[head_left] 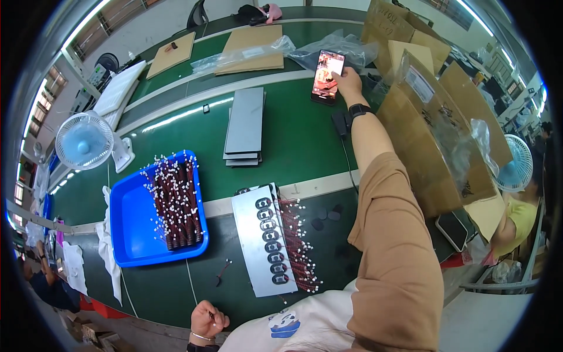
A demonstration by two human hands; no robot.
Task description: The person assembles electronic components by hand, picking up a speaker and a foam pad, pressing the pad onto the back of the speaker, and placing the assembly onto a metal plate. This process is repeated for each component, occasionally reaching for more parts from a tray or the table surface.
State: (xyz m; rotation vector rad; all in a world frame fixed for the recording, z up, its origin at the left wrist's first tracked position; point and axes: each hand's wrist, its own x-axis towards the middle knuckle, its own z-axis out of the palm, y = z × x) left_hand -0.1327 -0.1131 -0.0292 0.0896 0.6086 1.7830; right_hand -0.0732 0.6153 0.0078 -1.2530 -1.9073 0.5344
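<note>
Resting on the green table [293,132] are a blue tray [132,230], a metal plate [248,237] and, farther to the right, a phone [324,78]. The right hand [350,84] touches this phone; whether it grips, I cannot tell. The left hand [206,320], near the table's front edge, is curled together.

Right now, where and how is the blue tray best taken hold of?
Probably the blue tray is best held two-handed, by its left rim and right rim, from the near side: it is broad with raised walls. The wire bundles lie mainly toward its right, so that side likely weighs more.
</note>
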